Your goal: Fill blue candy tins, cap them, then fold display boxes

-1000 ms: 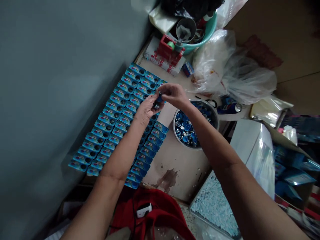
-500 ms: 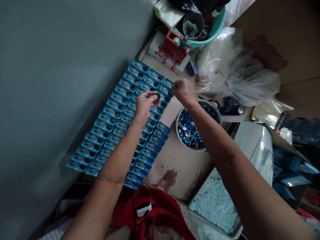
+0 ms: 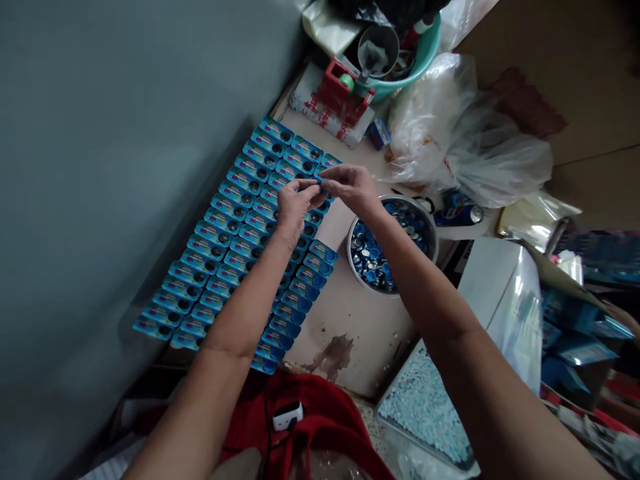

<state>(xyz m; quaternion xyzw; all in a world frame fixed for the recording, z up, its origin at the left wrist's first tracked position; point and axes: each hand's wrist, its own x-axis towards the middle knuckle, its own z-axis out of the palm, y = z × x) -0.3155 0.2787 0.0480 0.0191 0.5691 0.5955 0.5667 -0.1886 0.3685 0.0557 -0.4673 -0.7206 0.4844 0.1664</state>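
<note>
"How are the two hands set?"

"The left hand (image 3: 295, 203) is pinched at the fingertips around a blue cap (image 3: 319, 181), over the cards (image 3: 213, 235). The right hand (image 3: 356, 189) meets it from the other side, thumb and fingers at that same spot; it's too dim to tell whether that hand grips the cap too."

"Why so close together?"

"Probably because the cap is small: fingertips from both sides can steady it without a palm covering it."

"And the cards, why such tight rows?"

"I'd say so that every round spot faces up within reach. They lie flat on the table (image 3: 333, 320), running along the wall (image 3: 100, 167). The near ones on the pot's side show blue rounds; most toward the wall show dark ones."

"The pot (image 3: 349, 253) looks handy."

"It stands just beside the cards, partly under the right forearm, filled with loose blue and silver caps (image 3: 367, 257). That side seems to suit the right hand. The tape dispenser (image 3: 340, 93) sits beyond the far end, out of the way."
</note>
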